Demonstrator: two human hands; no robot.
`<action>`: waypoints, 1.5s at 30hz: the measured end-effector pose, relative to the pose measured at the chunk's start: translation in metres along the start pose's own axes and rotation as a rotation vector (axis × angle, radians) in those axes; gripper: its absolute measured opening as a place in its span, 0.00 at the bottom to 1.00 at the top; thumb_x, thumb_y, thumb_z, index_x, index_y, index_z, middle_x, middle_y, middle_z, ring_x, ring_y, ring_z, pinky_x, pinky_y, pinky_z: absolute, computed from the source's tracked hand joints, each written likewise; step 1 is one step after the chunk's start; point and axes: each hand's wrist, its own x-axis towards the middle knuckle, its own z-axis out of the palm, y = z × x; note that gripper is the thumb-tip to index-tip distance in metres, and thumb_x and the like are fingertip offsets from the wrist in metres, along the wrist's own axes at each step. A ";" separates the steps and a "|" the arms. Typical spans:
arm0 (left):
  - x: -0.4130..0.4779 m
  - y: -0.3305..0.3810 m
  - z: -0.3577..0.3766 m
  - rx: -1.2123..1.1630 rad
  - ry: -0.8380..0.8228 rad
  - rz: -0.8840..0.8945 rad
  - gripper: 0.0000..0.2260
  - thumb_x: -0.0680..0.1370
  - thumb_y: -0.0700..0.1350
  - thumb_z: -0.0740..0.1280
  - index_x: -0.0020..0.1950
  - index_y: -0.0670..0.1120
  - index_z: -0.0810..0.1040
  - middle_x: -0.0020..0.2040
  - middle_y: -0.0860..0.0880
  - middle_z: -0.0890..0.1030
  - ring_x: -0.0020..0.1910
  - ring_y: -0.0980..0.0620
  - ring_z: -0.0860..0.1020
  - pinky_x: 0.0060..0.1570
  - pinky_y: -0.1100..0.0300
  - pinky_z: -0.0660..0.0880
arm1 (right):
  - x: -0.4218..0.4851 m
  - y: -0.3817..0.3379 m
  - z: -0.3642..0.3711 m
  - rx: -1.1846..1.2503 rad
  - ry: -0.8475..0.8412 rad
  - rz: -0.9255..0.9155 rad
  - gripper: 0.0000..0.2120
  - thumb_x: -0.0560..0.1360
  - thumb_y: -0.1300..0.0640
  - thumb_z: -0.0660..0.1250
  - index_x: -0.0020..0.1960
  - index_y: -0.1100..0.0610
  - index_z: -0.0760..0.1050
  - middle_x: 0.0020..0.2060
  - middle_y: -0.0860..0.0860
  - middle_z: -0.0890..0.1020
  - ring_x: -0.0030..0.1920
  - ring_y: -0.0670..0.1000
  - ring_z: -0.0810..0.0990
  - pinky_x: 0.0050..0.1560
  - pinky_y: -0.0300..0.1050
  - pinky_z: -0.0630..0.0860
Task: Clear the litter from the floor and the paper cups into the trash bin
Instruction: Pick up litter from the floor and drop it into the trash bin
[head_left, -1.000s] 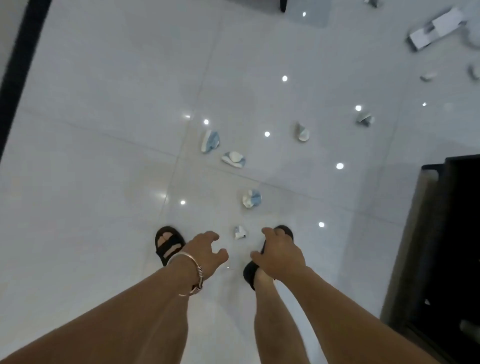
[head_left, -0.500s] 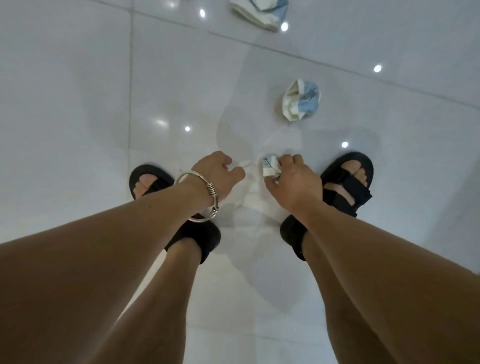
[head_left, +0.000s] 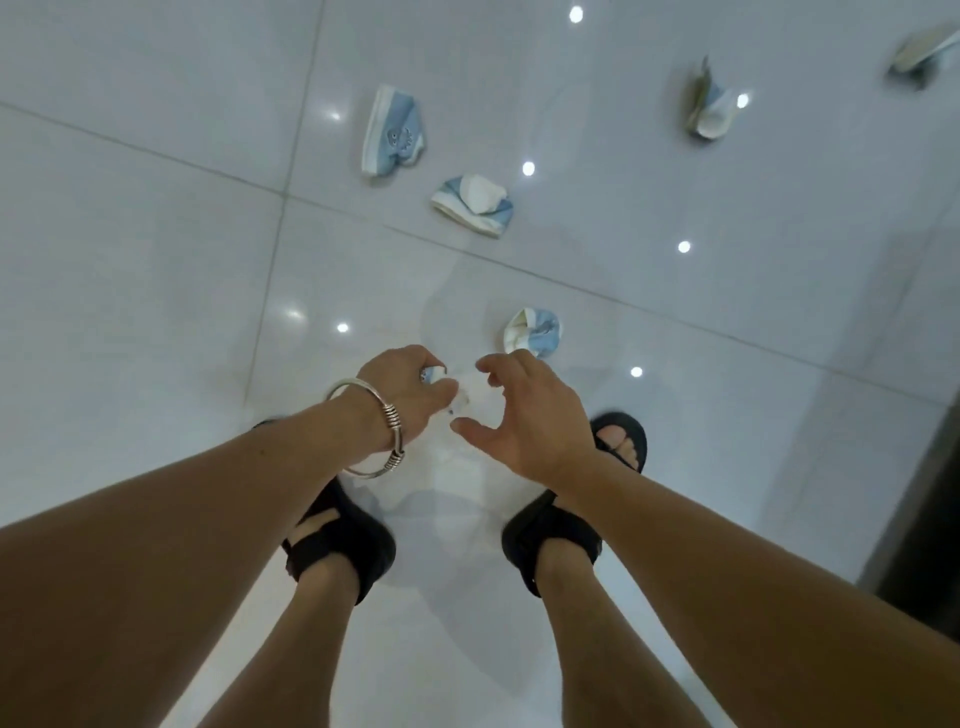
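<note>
My left hand (head_left: 402, 392), with a metal bangle on the wrist, pinches a small crumpled scrap of blue-and-white paper (head_left: 434, 373). My right hand (head_left: 524, 415) hovers just beside it with fingers spread and slightly curled, holding nothing. Something faint, whitish and translucent (head_left: 470, 410) hangs between and below the two hands; what it is cannot be made out. A crushed blue-and-white paper cup (head_left: 532, 332) lies on the tiles just beyond my right hand. Two more crushed cups (head_left: 475, 205) (head_left: 392, 132) lie farther out.
Glossy white floor tiles (head_left: 156, 260) reflect ceiling lights. My feet in black sandals (head_left: 343, 540) stand below the hands. Other crushed cups lie at the far right (head_left: 709, 106) and top right corner (head_left: 919, 52). A dark piece of furniture (head_left: 924, 519) borders the right edge.
The small scrap passed from my right hand's pinch to my left hand. My right hand let go and spread its fingers. The view tilted up, showing more cups.
</note>
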 end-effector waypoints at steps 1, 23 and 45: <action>0.003 -0.003 -0.001 0.021 0.023 0.019 0.07 0.74 0.52 0.67 0.50 0.52 0.73 0.40 0.55 0.72 0.40 0.53 0.71 0.33 0.65 0.62 | 0.007 0.009 -0.003 -0.056 0.001 -0.013 0.32 0.69 0.39 0.72 0.68 0.51 0.69 0.60 0.49 0.74 0.59 0.51 0.74 0.52 0.48 0.74; -0.071 -0.023 -0.101 -0.056 0.203 0.057 0.16 0.76 0.52 0.66 0.61 0.49 0.74 0.45 0.53 0.72 0.42 0.54 0.71 0.42 0.63 0.65 | -0.009 -0.080 -0.069 -0.211 0.163 -0.087 0.29 0.63 0.49 0.73 0.61 0.57 0.70 0.47 0.51 0.76 0.41 0.54 0.78 0.33 0.41 0.68; -0.582 -0.045 -0.307 -0.383 0.711 -0.175 0.18 0.78 0.52 0.62 0.67 0.49 0.70 0.60 0.46 0.77 0.54 0.49 0.76 0.49 0.62 0.71 | -0.212 -0.532 -0.332 -0.608 -0.057 -0.792 0.32 0.70 0.44 0.64 0.71 0.51 0.59 0.59 0.49 0.74 0.57 0.53 0.73 0.49 0.46 0.73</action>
